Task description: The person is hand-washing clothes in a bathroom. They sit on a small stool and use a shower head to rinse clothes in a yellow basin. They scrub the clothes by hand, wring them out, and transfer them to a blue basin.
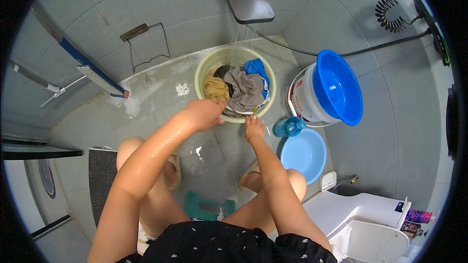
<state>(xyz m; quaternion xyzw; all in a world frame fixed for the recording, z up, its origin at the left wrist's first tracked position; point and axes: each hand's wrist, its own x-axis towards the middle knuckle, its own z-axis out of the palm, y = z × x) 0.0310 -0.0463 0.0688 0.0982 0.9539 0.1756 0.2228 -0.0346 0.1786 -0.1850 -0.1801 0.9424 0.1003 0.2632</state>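
A pale yellow-green basin stands on the wet floor in front of me. In it lies a heap of wet clothes: a grey-brown garment, a mustard one, a blue one and something dark. My left hand is at the basin's near left rim, fingers stretched over the edge and thumb apart, holding nothing that I can see. At the near right rim, the spread fingers of my right hand touch the edge. Water falls from a square shower head into the basin.
Right of the basin, a blue basin tilts against a white bucket. Closer stand a teal bottle and a light-blue basin. A green stool is between my legs, a toilet at lower right. A squeegee mop leans left.
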